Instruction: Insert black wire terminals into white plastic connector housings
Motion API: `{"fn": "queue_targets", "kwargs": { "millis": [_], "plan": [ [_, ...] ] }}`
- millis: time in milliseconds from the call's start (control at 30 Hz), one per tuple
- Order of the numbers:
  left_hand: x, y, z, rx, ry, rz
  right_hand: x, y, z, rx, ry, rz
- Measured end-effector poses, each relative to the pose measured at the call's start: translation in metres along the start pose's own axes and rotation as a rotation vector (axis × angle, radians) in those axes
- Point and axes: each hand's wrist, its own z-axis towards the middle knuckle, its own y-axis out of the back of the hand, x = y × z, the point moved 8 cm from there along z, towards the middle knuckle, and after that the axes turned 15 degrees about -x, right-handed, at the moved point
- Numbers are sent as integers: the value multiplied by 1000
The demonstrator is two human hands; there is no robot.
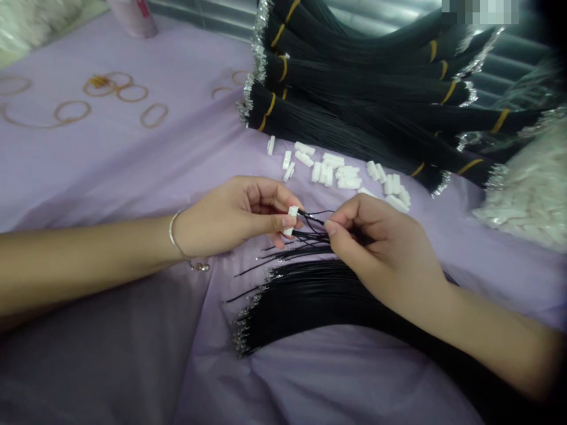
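So the left hand (233, 218) has a clenched grip on a small white plastic connector (292, 211). Meanwhile, the right hand (376, 254) pinches thin black wires (312, 218) just beside it.

Black wires (319, 301), silver tips (242, 337); white connectors (348, 177); lilac cloth (110, 177).

Passage over lilac cloth (110, 171) leftward; white connectors (332, 171) and black wire bundles (354, 88) ahead

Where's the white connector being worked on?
In the head view, the white connector is pinched by the left hand, right beside the black wires in the right hand.
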Motion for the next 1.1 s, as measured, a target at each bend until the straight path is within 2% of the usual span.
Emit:
{"fn": "queue_targets", "kwargs": {
  "millis": [500, 1100],
  "plan": [
    [-2, -1, 0, -20, -4, 33, -2, -2, 1, 62, -36, -26],
    [0, 0, -1, -23, -12, 52, -3, -6, 0, 74, -57, -5]
  ]
}}
